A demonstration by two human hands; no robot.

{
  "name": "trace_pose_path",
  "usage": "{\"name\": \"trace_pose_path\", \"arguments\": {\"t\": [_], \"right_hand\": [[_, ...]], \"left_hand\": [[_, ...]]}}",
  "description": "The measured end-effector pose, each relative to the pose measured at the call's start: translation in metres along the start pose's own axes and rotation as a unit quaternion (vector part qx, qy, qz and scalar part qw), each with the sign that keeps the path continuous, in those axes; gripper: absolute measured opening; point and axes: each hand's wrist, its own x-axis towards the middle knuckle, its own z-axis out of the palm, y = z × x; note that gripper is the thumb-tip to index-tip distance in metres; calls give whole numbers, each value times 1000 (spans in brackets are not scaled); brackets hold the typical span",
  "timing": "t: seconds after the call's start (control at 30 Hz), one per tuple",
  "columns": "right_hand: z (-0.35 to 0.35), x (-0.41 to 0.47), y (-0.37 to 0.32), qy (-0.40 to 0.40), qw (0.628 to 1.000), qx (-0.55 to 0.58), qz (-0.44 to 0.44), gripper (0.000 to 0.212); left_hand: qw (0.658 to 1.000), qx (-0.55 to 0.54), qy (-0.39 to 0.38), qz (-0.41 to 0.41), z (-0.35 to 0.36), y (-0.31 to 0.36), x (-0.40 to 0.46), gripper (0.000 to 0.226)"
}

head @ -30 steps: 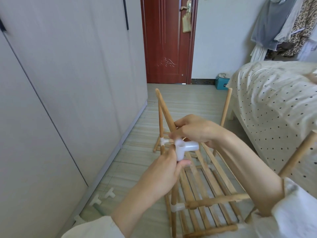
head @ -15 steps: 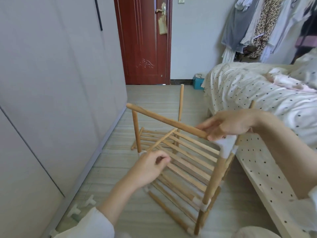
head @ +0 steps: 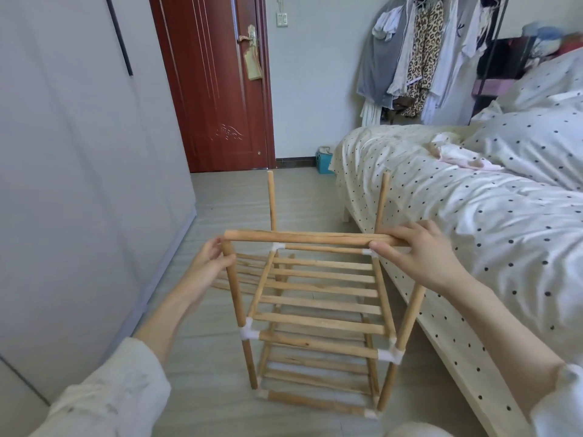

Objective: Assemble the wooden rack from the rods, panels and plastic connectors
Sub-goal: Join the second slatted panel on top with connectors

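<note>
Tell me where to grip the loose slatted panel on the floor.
Take the panel by its near long edge, coming from the left. It lies flat behind the rack, whose post blocks the right side. Slide fingers under a slat end and lift.

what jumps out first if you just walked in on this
A half-built wooden rack stands on the floor in the middle, slatted shelves joined by white plastic corners. Both hands hold its top rod: the left hand at the left end, the right hand at the right. A polka-dot bed fills the right side.
</note>
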Motion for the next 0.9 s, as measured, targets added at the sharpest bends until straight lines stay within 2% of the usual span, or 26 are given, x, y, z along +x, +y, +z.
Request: {"name": "trace_pose_path", "arguments": {"t": [0.07, 0.13, 0.2, 0.3, 0.4, 0.47, 0.63, 0.73, 0.8, 0.83, 0.9], "right_hand": [[3, 2, 3, 14, 1000, -6, 12, 38], [5, 5, 8, 25, 1000, -4, 10, 38], [3, 8, 12, 20, 1000, 13, 7, 36], [-2, 11, 16, -16, 999, 37, -7, 20], [-2, 16, 15, -51, 998, 48, -9, 15], [2, 19, 13, -55, 997, 48, -12, 17], [12, 18, 6, -27, 997, 69, -13, 29], [19, 17, 6, 36, 994, 104, 4, 39], [22, 13, 6, 73, 977, 193, 58, 62], [22, 12, 8, 81, 957, 261, 101, 73], [23, 16, 14, 102, 887, 412, 184, 78]], "left_hand": [[1000, -5, -27, 12, 10, -3, -5, 25], [999, 13, -13, 43, 15, -9, -11, 10], [995, 50, 0, 81, 15, -15, -17, 13], [982, 114, -2, 151, 8, -21, -33, 36], [978, 98, -31, 183, 9, -23, -49, 39], [977, 78, -41, 192, 10, -20, -58, 34], [983, -17, -3, 185, 15, 4, -67, 32], [982, 28, 15, 187, 17, 12, -67, 29], [982, 30, 28, 183, 18, 12, -69, 35], [983, 19, 33, 181, 19, 12, -69, 38], [984, -10, 33, 174, 21, 15, -71, 32]]}}
